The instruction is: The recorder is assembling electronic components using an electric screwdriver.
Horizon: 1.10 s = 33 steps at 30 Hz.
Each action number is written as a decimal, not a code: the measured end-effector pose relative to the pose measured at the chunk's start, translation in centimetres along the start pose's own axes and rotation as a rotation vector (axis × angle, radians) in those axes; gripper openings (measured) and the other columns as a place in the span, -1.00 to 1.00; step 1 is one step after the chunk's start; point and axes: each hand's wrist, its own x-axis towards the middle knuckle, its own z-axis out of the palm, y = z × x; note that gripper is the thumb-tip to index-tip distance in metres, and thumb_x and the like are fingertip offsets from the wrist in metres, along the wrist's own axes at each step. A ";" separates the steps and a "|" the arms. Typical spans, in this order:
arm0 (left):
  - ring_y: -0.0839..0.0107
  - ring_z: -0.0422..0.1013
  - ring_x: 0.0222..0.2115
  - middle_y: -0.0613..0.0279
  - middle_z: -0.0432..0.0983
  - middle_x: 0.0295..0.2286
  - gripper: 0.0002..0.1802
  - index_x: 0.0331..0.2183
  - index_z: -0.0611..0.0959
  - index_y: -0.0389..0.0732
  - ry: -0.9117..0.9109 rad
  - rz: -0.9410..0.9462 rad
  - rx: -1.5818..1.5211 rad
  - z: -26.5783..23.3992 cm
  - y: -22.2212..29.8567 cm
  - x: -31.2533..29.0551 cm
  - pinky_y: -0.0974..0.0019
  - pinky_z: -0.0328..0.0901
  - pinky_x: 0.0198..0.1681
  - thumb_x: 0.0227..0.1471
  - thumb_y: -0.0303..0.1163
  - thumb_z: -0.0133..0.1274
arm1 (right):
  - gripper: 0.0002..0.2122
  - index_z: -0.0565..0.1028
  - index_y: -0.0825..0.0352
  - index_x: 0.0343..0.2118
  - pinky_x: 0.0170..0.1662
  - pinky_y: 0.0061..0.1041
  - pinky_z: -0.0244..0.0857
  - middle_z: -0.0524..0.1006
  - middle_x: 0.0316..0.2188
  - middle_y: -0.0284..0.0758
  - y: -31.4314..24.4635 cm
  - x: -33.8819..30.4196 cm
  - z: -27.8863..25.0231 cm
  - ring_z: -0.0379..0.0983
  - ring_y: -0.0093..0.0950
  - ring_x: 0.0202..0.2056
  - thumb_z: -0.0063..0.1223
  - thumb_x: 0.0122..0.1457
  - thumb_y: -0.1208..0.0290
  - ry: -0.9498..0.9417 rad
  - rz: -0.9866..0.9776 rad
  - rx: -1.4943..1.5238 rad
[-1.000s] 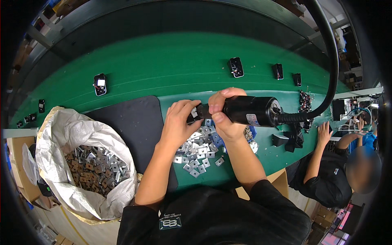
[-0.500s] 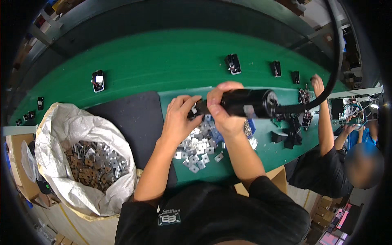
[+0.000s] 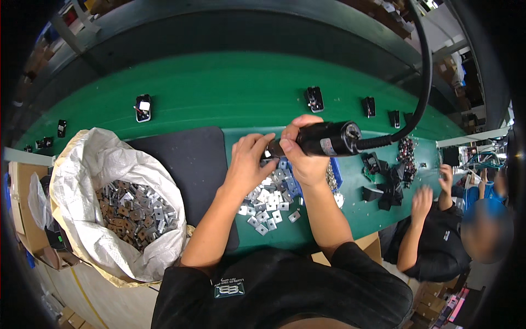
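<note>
My right hand is wrapped round a black corded electric screwdriver, held nearly level with its tip toward my left hand. The left fingers are pinched round a small dark part with a pale spot at the tool's tip. Fingers and the tool's nose hide most of that part, so its kind cannot be made out. Below both hands lies a loose pile of small silvery square metal plates with holes. Beside my right wrist, a blue tray holds small metal pieces, partly covered by my forearm.
A white woven sack of metal plates stands left, by a black mat. Black housings sit along the green belt. Black parts lie right, near a co-worker's hands. The screwdriver's cord arches overhead.
My hands keep the same grip at the screwdriver's tip, with only a slight shift. The view has tilted a little. The co-worker's arm has drawn back from the belt.
</note>
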 end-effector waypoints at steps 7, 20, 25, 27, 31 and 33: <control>0.08 0.31 -0.16 0.05 0.40 -0.20 -0.38 -0.07 0.47 -0.23 0.016 0.028 0.013 0.2 0.0 -0.8 0.12 0.17 -0.09 -0.27 -0.36 0.23 | -0.62 0.32 0.35 -0.18 -0.34 -0.58 0.26 0.38 -0.50 -0.38 0.7 -0.9 -0.5 0.32 -0.59 -0.44 0.16 -0.08 0.72 0.015 -0.016 0.007; 0.03 0.33 -0.19 0.04 0.43 -0.23 -0.61 -0.21 0.51 -0.20 -0.081 -0.060 -0.036 1.3 -0.8 0.2 0.06 0.19 -0.14 -0.20 -0.42 0.11 | -0.65 0.45 0.35 -0.28 -0.22 -0.61 0.30 0.49 -0.41 -0.38 -0.2 -0.6 -0.6 0.41 -0.65 -0.36 0.31 -0.18 0.58 -0.013 0.189 0.027; -0.01 0.32 -0.20 0.03 0.41 -0.24 -0.65 -0.26 0.51 -0.18 -0.102 -0.067 -0.025 1.9 -1.1 0.0 0.05 0.19 -0.16 -0.24 -0.48 0.06 | -0.61 0.44 0.37 -0.25 -0.20 -0.58 0.35 0.54 -0.37 -0.31 -0.9 -0.2 -0.6 0.49 -0.57 -0.33 0.34 -0.20 0.54 -0.078 -0.002 -0.077; -0.01 0.31 -0.19 0.03 0.41 -0.22 -0.62 -0.24 0.51 -0.18 -0.114 -0.065 -0.005 2.0 -1.8 -0.5 0.05 0.19 -0.15 -0.25 -0.48 0.07 | -0.60 0.45 0.37 -0.24 -0.20 -0.56 0.36 0.54 -0.32 -0.28 -0.3 -0.5 -0.7 0.50 -0.54 -0.31 0.34 -0.20 0.54 -0.079 -0.007 -0.059; 0.03 0.31 -0.13 0.07 0.40 -0.15 -0.50 -0.16 0.49 -0.20 -0.066 -0.091 -0.071 1.5 -0.8 -0.4 0.08 0.17 -0.09 -0.28 -0.46 0.13 | -0.61 0.44 0.40 -0.23 -0.18 -0.54 0.36 0.54 -0.31 -0.25 0.0 -0.9 -0.9 0.51 -0.51 -0.29 0.31 -0.16 0.46 -0.075 0.111 -0.021; 0.06 0.31 -0.11 0.07 0.40 -0.14 -0.45 -0.11 0.49 -0.18 -0.073 -0.122 -0.144 1.4 -1.1 -0.1 0.11 0.15 -0.06 -0.28 -0.46 0.14 | -0.59 0.44 0.43 -0.22 -0.18 -0.52 0.36 0.54 -0.30 -0.21 0.4 -1.0 -0.9 0.51 -0.49 -0.28 0.30 -0.13 0.37 -0.070 0.079 0.049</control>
